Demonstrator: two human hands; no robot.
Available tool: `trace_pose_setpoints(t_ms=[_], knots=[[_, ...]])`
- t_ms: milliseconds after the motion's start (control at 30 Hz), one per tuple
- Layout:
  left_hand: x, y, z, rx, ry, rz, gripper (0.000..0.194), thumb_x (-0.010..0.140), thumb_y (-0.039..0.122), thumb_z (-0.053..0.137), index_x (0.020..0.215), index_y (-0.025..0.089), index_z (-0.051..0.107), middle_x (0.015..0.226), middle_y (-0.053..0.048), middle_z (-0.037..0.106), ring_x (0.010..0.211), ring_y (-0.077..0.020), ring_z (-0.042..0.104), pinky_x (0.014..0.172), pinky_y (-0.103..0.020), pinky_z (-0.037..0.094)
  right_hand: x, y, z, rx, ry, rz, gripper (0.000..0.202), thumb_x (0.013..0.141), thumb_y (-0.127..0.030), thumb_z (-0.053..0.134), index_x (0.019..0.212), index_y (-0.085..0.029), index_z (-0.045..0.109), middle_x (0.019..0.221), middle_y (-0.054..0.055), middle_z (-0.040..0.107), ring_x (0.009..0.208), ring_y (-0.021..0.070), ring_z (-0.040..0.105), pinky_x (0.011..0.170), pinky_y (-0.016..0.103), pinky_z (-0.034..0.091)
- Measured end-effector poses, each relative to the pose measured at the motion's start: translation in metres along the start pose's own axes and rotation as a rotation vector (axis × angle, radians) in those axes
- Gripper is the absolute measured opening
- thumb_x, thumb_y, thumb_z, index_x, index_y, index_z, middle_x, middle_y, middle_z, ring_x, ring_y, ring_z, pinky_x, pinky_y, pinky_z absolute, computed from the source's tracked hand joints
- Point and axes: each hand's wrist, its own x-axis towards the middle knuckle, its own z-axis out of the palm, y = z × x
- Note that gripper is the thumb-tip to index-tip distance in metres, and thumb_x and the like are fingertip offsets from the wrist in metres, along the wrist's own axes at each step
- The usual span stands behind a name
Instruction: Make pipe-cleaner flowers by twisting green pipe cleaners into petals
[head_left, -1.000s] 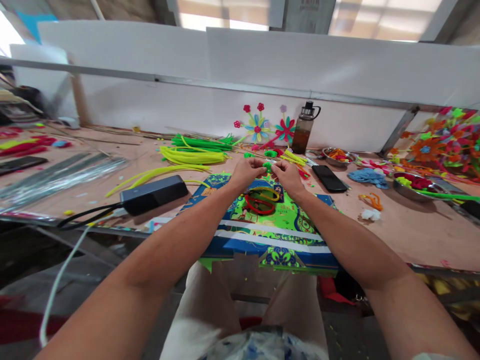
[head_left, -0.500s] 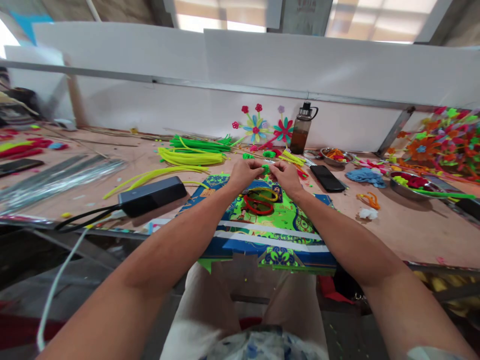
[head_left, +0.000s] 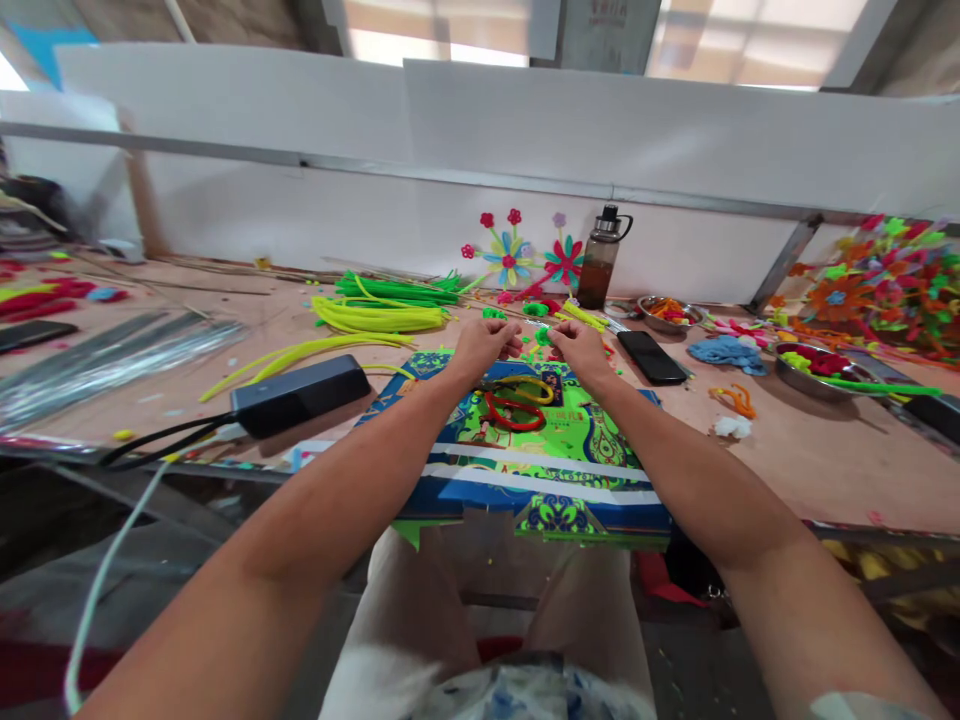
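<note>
My right hand pinches a small fuzzy green pipe-cleaner piece at its fingertips. To its left, my left hand is apart from that piece, its fingers loosely bent with nothing visible in them. Just beyond the hands lie two more green curled pieces, one at the left and one nearer the middle. Below my hands, scissors with red and yellow loop handles rest on a blue and green printed board. Their blades are partly hidden by my left hand.
Yellow pipe cleaners and green ones lie behind a black power bank. A bottle stands behind my right hand. Rightward are a phone, a blue cloth and a metal bowl. Pipe-cleaner flowers stand at the back.
Both hands were at the green piece; now my left hand has come off it and shifted slightly left. The piece stays in my right fingertips.
</note>
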Motion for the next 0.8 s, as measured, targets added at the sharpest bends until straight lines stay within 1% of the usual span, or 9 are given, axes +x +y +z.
trace_pose_setpoints(t_ms=[100,200,233,300,400,500,567,667,800], knots=[[0.000,-0.002,0.002,-0.010,-0.097,-0.006,0.038,0.069,0.049,0.075,0.084,0.015,0.069,0.073,-0.006,0.071,0.062,-0.0138,0.064,0.058,-0.024,0.049,-0.001,-0.002,0.001,-0.011,-0.005,-0.037,0.019,0.075,-0.035,0.060,0.072,-0.017,0.059,0.060,-0.002,0.059,0.054,0.0103,0.053,0.056,0.023,0.042],[-0.001,-0.004,0.005,-0.038,-0.147,-0.009,0.038,0.061,0.045,0.081,0.082,0.015,0.070,0.069,-0.003,0.069,0.063,-0.0141,0.064,0.060,-0.025,0.050,-0.004,-0.007,0.004,0.028,-0.101,-0.096,0.024,0.077,-0.039,0.061,0.070,-0.017,0.058,0.059,-0.002,0.057,0.054,0.0097,0.051,0.054,0.022,0.041],[0.000,-0.004,0.005,-0.054,-0.141,-0.018,0.036,0.061,0.042,0.081,0.080,0.015,0.069,0.068,-0.003,0.069,0.062,-0.0137,0.063,0.060,-0.025,0.050,-0.005,-0.008,0.005,0.070,-0.131,-0.101,0.026,0.079,-0.041,0.059,0.070,-0.017,0.057,0.060,-0.002,0.058,0.054,0.0095,0.051,0.053,0.022,0.041],[0.000,-0.003,0.005,-0.107,-0.108,-0.047,0.029,0.062,0.035,0.081,0.078,0.015,0.068,0.067,-0.002,0.068,0.060,-0.0120,0.062,0.059,-0.024,0.049,-0.006,-0.009,0.005,0.167,-0.139,-0.074,0.028,0.082,-0.043,0.055,0.073,-0.017,0.058,0.063,0.000,0.060,0.055,0.0093,0.053,0.053,0.022,0.043],[0.002,0.000,0.001,-0.230,-0.042,-0.100,0.024,0.062,0.025,0.079,0.079,0.015,0.066,0.066,-0.001,0.066,0.056,-0.0095,0.060,0.056,-0.021,0.047,-0.004,-0.008,0.003,0.270,-0.051,0.015,0.027,0.084,-0.042,0.055,0.076,-0.017,0.058,0.065,0.000,0.061,0.054,0.0092,0.055,0.053,0.021,0.045],[0.004,0.002,-0.005,-0.315,-0.003,-0.137,0.023,0.062,0.021,0.077,0.079,0.015,0.063,0.066,-0.001,0.066,0.055,-0.0081,0.059,0.054,-0.019,0.045,-0.002,-0.007,0.000,0.283,0.022,0.074,0.023,0.085,-0.036,0.055,0.074,-0.017,0.058,0.061,0.000,0.059,0.052,0.0094,0.054,0.051,0.021,0.044],[0.004,0.003,-0.008,-0.302,0.004,-0.139,0.021,0.064,0.023,0.076,0.077,0.014,0.062,0.066,-0.002,0.067,0.054,-0.0077,0.059,0.052,-0.018,0.044,-0.002,-0.007,-0.001,0.270,0.029,0.082,0.022,0.085,-0.034,0.054,0.073,-0.017,0.057,0.061,0.000,0.059,0.052,0.0101,0.055,0.051,0.022,0.045],[0.004,0.004,-0.008,-0.211,-0.016,-0.114,0.020,0.068,0.028,0.075,0.075,0.014,0.063,0.066,-0.003,0.067,0.056,-0.0098,0.062,0.052,-0.019,0.044,-0.003,-0.007,0.001,0.239,-0.029,0.045,0.020,0.084,-0.035,0.054,0.075,-0.017,0.057,0.065,0.001,0.061,0.054,0.0109,0.056,0.053,0.023,0.046],[0.003,0.001,-0.001,-0.046,-0.047,-0.011,0.016,0.069,0.029,0.073,0.076,0.016,0.066,0.064,-0.001,0.068,0.060,-0.0121,0.064,0.056,-0.021,0.047,-0.006,-0.006,0.005,0.162,-0.129,-0.038,0.021,0.082,-0.038,0.055,0.078,-0.018,0.057,0.072,0.001,0.063,0.058,0.0106,0.057,0.055,0.023,0.045]])
